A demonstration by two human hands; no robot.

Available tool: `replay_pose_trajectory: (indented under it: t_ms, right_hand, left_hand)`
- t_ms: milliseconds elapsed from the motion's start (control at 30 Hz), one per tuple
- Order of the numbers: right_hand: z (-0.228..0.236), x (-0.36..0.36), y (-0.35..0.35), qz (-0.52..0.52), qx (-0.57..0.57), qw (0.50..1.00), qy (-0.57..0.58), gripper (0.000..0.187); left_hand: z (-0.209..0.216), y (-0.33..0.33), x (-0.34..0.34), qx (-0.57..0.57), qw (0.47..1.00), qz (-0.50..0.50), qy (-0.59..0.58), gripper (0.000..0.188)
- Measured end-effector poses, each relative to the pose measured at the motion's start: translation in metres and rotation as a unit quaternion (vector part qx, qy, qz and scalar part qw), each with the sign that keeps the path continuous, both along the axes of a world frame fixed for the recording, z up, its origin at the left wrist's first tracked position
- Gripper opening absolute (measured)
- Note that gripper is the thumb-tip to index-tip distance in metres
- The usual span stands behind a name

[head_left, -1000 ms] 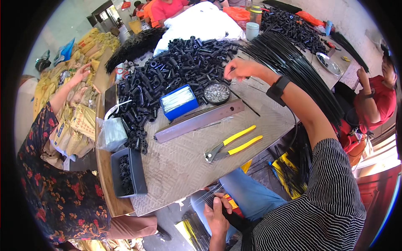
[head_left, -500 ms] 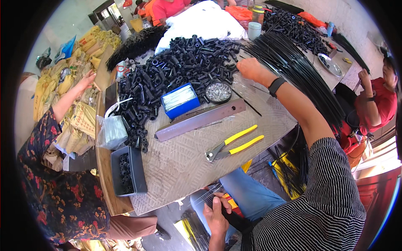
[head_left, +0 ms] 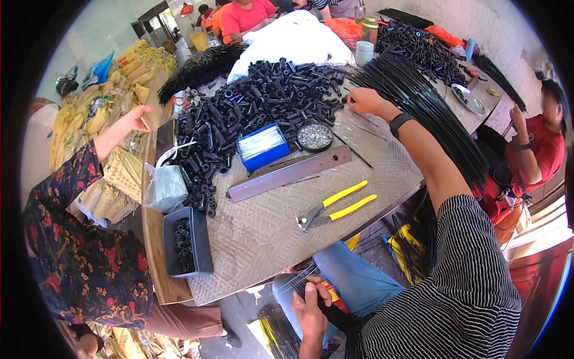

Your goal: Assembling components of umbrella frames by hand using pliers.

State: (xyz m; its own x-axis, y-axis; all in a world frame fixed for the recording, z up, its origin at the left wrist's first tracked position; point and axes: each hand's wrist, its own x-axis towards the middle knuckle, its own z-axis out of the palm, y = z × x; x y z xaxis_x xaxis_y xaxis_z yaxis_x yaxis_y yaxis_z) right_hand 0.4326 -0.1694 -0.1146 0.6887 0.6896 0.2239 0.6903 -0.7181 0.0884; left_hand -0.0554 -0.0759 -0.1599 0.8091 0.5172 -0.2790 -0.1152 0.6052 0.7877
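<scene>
Below the near edge of the table (head_left: 257, 251), the left hand (head_left: 311, 311) is staying put, its grip closing around thin dark rods (head_left: 297, 283). Yellow-handled pliers (head_left: 344, 211) are lying unmoved near that edge. Farther off, the right hand (head_left: 365, 102) is reaching beside the pile of black tubes (head_left: 263, 105), having shifted toward the long black rods (head_left: 427, 113) along the right edge; its fingers are curling, but whether that grip is holding anything I cannot tell. A co-worker's hand (head_left: 139, 118) is drawing nearer the left edge.
</scene>
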Motion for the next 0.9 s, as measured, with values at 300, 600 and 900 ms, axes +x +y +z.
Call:
replay_pose_trajectory:
  t_ms: [300,600,900]
  right_hand:
    - [0.001,0.000,-0.004,0.055,0.040,0.998,0.014,0.014]
    - [-0.001,-0.002,0.003,0.093,-0.049,0.993,-0.058,0.009]
    - [-0.013,-0.014,-0.021,0.103,0.106,0.989,-0.006,0.013]
  left_hand:
    - [-0.002,0.002,0.001,-0.002,1.000,0.003,-0.001,0.018]
    - [-0.002,0.002,0.004,0.000,1.000,-0.007,-0.003,0.018]
    - [-0.004,0.000,0.005,-0.004,1.000,0.014,0.019,0.018]
